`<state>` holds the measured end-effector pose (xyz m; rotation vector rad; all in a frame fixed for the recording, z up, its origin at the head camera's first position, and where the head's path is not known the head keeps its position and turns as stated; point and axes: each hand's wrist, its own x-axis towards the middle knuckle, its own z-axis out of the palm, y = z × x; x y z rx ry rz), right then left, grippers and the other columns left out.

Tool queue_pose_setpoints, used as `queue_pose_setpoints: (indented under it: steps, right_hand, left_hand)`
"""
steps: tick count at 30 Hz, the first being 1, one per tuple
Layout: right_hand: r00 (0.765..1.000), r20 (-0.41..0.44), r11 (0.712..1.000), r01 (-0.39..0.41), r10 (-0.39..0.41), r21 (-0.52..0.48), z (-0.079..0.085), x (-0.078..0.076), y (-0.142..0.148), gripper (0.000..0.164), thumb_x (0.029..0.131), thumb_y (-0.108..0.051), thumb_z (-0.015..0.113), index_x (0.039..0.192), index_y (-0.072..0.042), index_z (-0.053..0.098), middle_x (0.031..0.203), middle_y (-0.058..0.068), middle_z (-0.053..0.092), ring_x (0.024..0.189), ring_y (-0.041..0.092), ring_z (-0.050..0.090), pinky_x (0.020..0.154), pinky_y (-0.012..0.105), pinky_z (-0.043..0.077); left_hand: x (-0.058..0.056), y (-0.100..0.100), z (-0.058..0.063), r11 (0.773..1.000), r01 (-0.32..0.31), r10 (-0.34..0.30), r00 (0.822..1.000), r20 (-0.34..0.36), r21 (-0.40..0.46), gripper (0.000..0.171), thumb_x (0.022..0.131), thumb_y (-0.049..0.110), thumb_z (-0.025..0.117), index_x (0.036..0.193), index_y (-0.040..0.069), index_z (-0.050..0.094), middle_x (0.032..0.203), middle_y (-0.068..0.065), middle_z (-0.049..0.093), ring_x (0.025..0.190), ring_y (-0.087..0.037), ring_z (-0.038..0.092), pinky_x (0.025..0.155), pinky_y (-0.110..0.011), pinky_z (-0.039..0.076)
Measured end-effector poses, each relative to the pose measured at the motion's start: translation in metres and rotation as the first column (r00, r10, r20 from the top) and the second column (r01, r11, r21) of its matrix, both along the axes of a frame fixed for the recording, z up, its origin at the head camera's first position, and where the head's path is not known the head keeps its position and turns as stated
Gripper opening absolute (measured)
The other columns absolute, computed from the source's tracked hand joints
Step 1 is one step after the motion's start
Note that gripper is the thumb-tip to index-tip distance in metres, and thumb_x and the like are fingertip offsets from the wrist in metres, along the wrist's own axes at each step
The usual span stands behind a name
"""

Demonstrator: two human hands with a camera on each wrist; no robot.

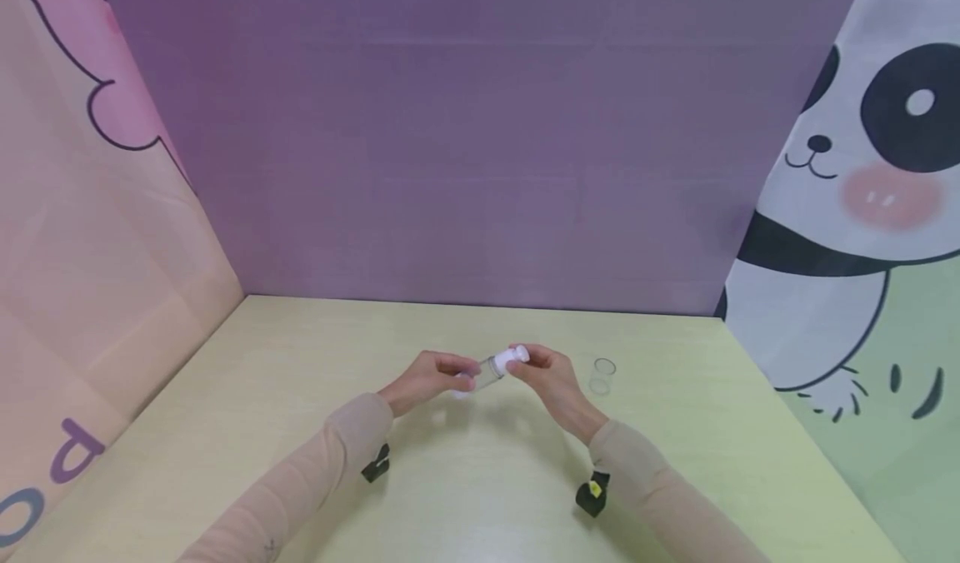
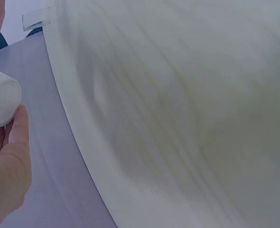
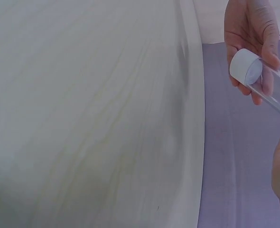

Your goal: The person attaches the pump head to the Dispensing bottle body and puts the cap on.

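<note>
A small clear bottle [image 1: 486, 372] is held at a tilt between both hands over the table, its right end higher. My left hand [image 1: 427, 380] grips the lower end, where a white round base [image 2: 6, 102] shows in the left wrist view. My right hand [image 1: 551, 380] pinches the bottle's white top [image 1: 508, 360], which narrows to a small knob. In the right wrist view the see-through body [image 3: 275, 88] looks empty, and the right hand is partly cut off by the frame edge.
A clear round cover [image 1: 604, 366] stands on the pale wooden table [image 1: 315, 338], right of the right hand. A purple cloth wall [image 1: 480, 171] rises behind the table's far edge. Printed cloths flank both sides. Black wrist cameras [image 1: 592, 496] hang under the sleeves.
</note>
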<state>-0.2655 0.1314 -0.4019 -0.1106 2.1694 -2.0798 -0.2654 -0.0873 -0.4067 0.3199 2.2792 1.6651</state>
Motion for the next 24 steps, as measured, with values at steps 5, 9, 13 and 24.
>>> queue_pose_setpoints:
  steps: [5,9,13,24]
  right_hand:
    - [1.000,-0.006,1.000,-0.011,0.011,0.004,-0.0015,-0.0001,0.0015,0.039,0.081,-0.014,0.069,0.118,-0.006,0.059,0.113,0.009,0.063,0.098,0.016,0.059,0.093,0.034,0.047]
    - [0.999,-0.018,0.999,-0.032,0.031,-0.030,-0.0023,-0.0002,0.0030,0.044,0.081,-0.012,0.068,0.122,-0.001,0.055,0.114,0.011,0.062,0.098,0.015,0.059,0.091,0.032,0.047]
    - [0.996,-0.046,0.993,-0.076,0.072,-0.094,-0.0022,0.0001,0.0050,0.048,0.082,-0.008,0.066,0.126,0.002,0.049,0.122,0.014,0.058,0.102,0.012,0.058,0.093,0.030,0.046]
    - [0.983,-0.098,0.971,-0.171,0.156,-0.165,0.0002,0.0015,0.0072,0.045,0.084,0.002,0.060,0.127,0.003,0.047,0.127,0.011,0.056,0.109,0.010,0.057,0.095,0.026,0.044]
  left_hand:
    - [-0.0003,0.0003,-0.0009,1.000,0.004,-0.004,1.000,-0.004,-0.001,0.031,0.085,0.019,0.066,0.116,0.013,0.064,0.122,-0.007,0.059,0.104,-0.019,0.056,0.093,-0.044,0.044]
    - [-0.0003,0.0000,-0.0015,1.000,0.004,-0.004,1.000,-0.001,-0.001,0.029,0.085,0.018,0.065,0.114,0.014,0.064,0.121,-0.006,0.060,0.105,-0.019,0.057,0.094,-0.043,0.044]
    - [-0.0003,0.0000,-0.0020,1.000,0.007,-0.007,1.000,-0.009,0.000,0.030,0.085,0.018,0.065,0.115,0.014,0.064,0.122,-0.006,0.060,0.106,-0.020,0.056,0.094,-0.041,0.044]
    - [-0.0014,0.0000,-0.0029,1.000,0.001,-0.001,1.000,-0.007,-0.010,0.032,0.085,0.021,0.066,0.116,0.014,0.063,0.123,-0.006,0.059,0.109,-0.021,0.055,0.095,-0.042,0.044]
